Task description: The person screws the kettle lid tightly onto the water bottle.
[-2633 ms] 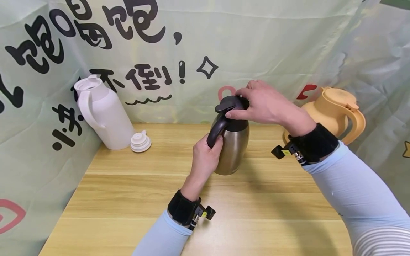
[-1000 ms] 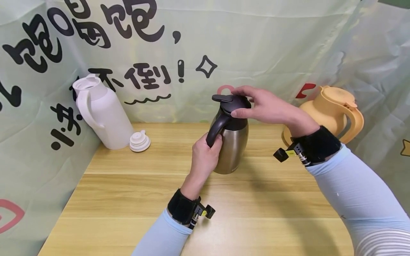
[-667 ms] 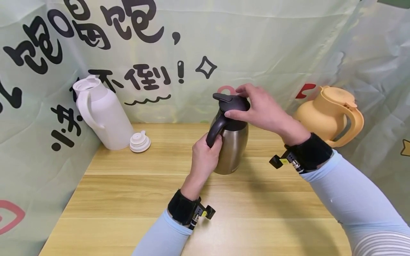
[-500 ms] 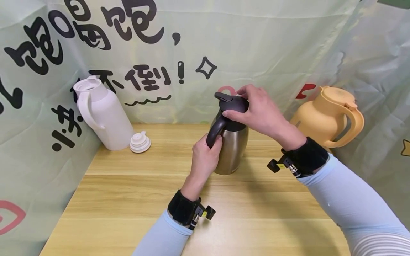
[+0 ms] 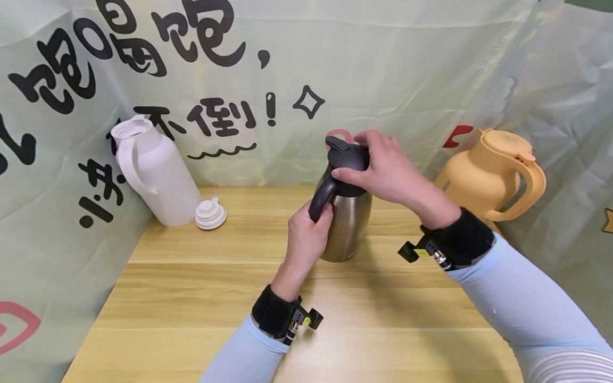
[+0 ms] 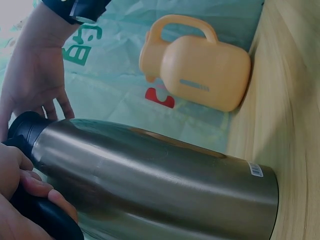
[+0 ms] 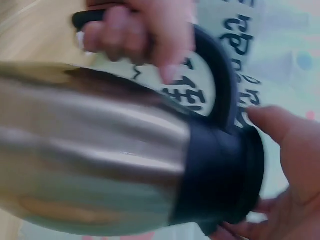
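Observation:
A brushed-steel thermos jug with a black top stands upright mid-table in the head view. My left hand grips its black handle, fingers wrapped round it, as the right wrist view also shows. From above, my right hand holds the black lid, thumb on the near side and fingers over the far side. The lid's lever points to the back left, out of line with the handle. Under the right hand, part of the lid is hidden. In the left wrist view the steel body lies across the frame.
At the back left a white jug with an uncovered mouth leans in the view, a white stopper beside its base. A yellow jug stands at the right behind my right forearm. Printed cloth hangs behind the wooden table.
The lid has turned clockwise as seen from above; its lever has swung from over the handle to the back left. My right hand has shifted and re-gripped. The left hand stays on the handle.

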`<state>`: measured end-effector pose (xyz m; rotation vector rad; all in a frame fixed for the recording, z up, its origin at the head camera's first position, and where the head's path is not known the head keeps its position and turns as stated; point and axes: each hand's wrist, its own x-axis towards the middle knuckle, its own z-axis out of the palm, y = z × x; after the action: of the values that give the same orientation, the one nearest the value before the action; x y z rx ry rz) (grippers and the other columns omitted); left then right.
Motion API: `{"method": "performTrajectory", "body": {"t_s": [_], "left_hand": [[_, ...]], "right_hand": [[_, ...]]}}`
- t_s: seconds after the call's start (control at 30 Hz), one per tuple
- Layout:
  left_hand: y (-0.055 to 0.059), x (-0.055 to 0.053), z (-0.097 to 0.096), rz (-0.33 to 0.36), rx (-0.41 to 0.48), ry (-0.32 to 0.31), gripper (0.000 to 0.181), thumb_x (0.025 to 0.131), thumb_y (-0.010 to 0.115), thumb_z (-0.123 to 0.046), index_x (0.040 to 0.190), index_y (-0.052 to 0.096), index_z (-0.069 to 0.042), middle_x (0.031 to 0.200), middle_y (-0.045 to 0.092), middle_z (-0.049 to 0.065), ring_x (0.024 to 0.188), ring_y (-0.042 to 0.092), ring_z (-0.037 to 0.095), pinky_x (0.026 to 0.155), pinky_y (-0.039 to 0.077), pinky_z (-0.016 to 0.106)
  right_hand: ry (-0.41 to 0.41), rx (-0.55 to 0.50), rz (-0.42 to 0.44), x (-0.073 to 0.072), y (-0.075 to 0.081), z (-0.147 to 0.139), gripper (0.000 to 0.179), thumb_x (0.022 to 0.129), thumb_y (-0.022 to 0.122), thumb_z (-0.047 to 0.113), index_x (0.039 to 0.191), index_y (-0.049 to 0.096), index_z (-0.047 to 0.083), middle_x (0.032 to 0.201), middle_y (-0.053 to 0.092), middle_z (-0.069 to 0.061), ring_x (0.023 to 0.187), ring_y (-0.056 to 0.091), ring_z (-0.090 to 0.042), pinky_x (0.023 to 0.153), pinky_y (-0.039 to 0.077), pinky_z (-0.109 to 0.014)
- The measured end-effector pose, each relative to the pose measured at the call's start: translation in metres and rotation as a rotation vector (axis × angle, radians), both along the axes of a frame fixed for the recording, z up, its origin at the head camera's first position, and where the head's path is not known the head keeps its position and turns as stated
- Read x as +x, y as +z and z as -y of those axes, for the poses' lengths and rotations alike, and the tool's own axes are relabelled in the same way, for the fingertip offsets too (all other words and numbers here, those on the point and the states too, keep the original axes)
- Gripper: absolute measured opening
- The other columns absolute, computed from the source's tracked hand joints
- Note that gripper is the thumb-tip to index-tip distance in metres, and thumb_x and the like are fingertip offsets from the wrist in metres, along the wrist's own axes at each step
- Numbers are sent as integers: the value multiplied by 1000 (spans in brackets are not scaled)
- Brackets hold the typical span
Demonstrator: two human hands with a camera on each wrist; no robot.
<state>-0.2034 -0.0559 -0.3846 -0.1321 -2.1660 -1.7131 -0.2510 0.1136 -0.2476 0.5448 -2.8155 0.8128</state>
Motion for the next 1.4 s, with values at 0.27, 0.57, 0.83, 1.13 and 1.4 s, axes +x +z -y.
{"method": "performTrajectory", "body": {"t_s": [0.27,0.57,0.83,1.13,1.4], "left_hand": [[0,0,-1,1,10,11,35,99,66,-29,70,54,-14,63,39,-4,59,41,17,56,33,32],[0,1,-2,7,6,9,32,100,66,-30,73,57,-14,63,40,-4,60,42,17,56,34,32],[0,1,-2,19,14,-3,32,101,65,-31,75,57,-14,63,39,-4,58,40,16,55,34,31],[-1,1,-1,16,21,-4,31,100,65,-31,75,58,-14,63,40,-4,57,40,16,56,33,32],[-1,1,0,11,22,-4,33,100,65,-30,73,55,-14,63,38,-4,57,39,15,56,32,32]], "right_hand": [[213,32,173,-12,21,-14,72,95,76,34,154,44,7,142,59,-15,122,60,-29,105,45,-47],[136,-51,49,-14,3,-16,69,91,82,41,142,55,4,136,63,-13,121,58,-29,105,44,-47],[-88,-87,-122,-6,-16,1,76,85,82,55,133,58,2,128,65,-16,111,58,-33,90,49,-46],[-217,-35,-271,1,-29,16,76,87,75,58,127,56,-2,117,59,-25,109,50,-43,90,42,-50],[-47,-71,25,5,-4,-1,80,92,77,49,146,46,-1,142,56,-22,128,49,-41,103,44,-53]]}}
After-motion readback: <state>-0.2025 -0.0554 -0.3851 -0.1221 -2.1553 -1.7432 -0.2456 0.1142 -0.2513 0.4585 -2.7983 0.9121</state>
